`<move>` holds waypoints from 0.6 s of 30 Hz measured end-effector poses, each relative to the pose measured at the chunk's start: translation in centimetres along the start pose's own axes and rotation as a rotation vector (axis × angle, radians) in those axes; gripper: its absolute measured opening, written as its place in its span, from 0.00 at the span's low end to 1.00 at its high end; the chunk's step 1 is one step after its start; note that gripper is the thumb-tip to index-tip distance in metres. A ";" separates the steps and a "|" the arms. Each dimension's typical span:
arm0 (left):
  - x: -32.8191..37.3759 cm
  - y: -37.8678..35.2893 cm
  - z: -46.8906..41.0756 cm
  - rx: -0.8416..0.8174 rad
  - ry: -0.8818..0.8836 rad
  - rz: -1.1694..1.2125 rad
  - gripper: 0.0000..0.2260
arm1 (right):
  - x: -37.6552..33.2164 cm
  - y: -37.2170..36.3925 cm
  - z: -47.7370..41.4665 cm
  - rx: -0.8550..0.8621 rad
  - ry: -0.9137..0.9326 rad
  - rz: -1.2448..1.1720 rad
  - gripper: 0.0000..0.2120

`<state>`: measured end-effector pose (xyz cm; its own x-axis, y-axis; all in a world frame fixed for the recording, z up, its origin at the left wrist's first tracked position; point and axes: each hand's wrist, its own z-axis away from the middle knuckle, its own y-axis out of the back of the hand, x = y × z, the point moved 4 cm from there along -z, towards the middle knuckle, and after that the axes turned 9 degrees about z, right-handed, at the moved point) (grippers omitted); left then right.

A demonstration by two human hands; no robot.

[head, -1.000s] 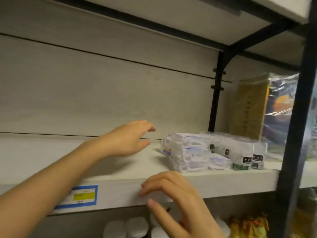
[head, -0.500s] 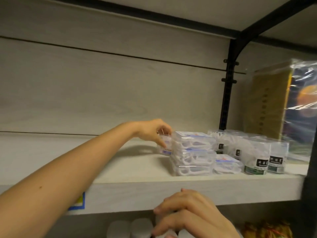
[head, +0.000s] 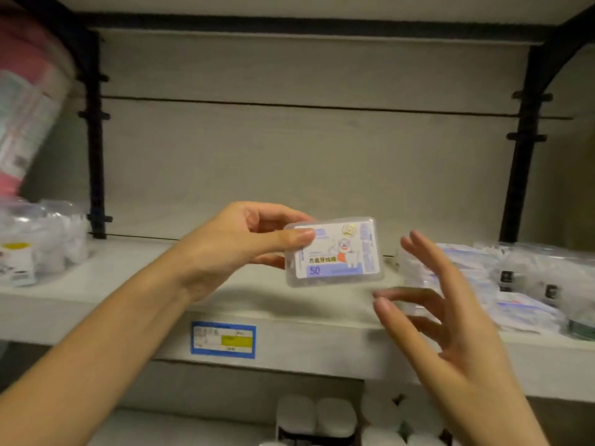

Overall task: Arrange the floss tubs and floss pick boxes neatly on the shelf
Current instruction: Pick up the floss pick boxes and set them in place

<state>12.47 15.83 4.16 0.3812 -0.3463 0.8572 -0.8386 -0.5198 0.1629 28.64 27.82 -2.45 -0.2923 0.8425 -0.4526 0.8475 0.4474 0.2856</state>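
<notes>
My left hand [head: 238, 246] pinches a clear floss pick box [head: 338, 252] with a blue and white label, held in the air above the pale shelf [head: 128, 284], label facing me. To its right, my right hand [head: 444, 310] hovers with fingers spread, holding nothing. Behind that hand, a stack of more clear floss pick boxes [head: 463, 268] lies on the shelf. Round floss tubs [head: 541, 278] with dark labels stand further right.
A blue price tag [head: 223, 339] is stuck on the shelf's front edge. Wrapped clear packs [head: 35, 243] sit at the shelf's left end, a pink and white package [head: 22, 101] above them. Black uprights [head: 95, 140] bound the bay. White lidded containers [head: 315, 416] stand on the shelf below.
My left hand has taken a floss pick box from the stack and lifted it out toward me. My right hand rose from below the shelf edge to beside the box. The view swung left.
</notes>
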 end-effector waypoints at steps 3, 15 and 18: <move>0.2 -0.8 1.3 -0.023 0.010 -0.017 0.13 | -1.2 -1.2 -0.5 -0.076 0.064 0.102 0.39; -1.6 -8.6 -3.3 -0.074 -0.155 -0.265 0.29 | -1.0 13.3 -0.8 0.215 -0.046 0.757 0.28; -3.5 -10.3 -4.8 -0.102 -0.152 -0.490 0.46 | 1.5 16.3 -1.6 0.227 -0.229 1.015 0.32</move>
<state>17.90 26.10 1.86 0.7844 -0.1949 0.5889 -0.5781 -0.5737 0.5803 41.28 36.86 2.83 0.6674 0.7030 -0.2456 0.7175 -0.5186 0.4650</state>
